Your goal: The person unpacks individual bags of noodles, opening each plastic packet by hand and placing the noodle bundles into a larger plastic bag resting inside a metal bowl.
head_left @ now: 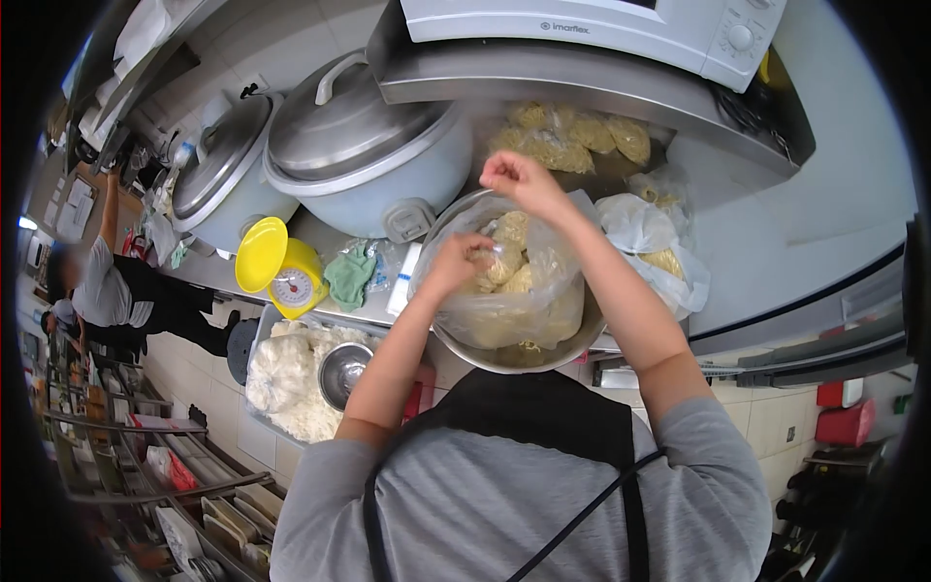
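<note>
A large metal bowl [593, 339] stands in front of me, lined with a big clear plastic bag [456, 315]. In the bag lie several small plastic bags of yellowish food [511, 233] that looks like noodles. My left hand [458, 264] is inside the bowl's left side, its fingers closed at the top of one small bag. Above the bowl's far rim is my right hand [524, 182], raised with thumb and fingers pinched together; whatever is between them is too small to make out.
Two big lidded rice cookers [364, 126] stand at the back left, near a yellow scale [291, 281] and a green cloth [349, 276]. More filled bags [572, 141] lie under the microwave shelf [582, 82]. A rice tub [291, 388] holds a metal bowl [344, 373]. Another person [112, 286] stands far left.
</note>
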Tool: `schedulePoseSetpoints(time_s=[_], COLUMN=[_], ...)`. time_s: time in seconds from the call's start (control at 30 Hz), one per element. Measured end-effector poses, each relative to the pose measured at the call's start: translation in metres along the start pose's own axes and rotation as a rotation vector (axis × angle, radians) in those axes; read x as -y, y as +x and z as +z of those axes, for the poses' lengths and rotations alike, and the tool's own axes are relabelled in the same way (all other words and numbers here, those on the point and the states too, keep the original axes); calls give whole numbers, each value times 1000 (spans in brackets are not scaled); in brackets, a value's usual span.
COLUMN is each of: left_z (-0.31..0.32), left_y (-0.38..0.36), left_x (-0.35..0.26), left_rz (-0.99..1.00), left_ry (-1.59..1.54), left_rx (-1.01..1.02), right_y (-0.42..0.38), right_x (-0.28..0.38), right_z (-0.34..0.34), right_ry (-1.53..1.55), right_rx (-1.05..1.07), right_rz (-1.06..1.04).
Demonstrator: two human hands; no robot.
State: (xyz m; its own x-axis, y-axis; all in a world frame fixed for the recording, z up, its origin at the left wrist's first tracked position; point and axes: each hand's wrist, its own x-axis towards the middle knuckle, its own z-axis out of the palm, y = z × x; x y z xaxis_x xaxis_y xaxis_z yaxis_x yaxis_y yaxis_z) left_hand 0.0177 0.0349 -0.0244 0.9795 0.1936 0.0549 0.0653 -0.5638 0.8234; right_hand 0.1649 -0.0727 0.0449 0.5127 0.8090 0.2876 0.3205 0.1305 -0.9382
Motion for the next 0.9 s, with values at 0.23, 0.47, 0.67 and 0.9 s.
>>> schedulePoseSetpoints(time_s=[0.23, 0.47, 0.67, 0.9], left_z=[16, 11, 12, 16], left_y=[-7, -5, -5, -6], left_x=[-9, -7, -8, -9], left_rz=[172, 49, 6, 50], left_ry=[194, 23, -64, -31], left_rx=[-169, -176, -185, -218], right_y=[84, 106, -7, -65], right_x=[-56, -113, -16, -19], right_z=[-57, -20, -17, 6], right_ry=[-567, -837, -667, -850], right_rx=[-154, -25, 513, 362], right_rz=[162, 166, 0, -12])
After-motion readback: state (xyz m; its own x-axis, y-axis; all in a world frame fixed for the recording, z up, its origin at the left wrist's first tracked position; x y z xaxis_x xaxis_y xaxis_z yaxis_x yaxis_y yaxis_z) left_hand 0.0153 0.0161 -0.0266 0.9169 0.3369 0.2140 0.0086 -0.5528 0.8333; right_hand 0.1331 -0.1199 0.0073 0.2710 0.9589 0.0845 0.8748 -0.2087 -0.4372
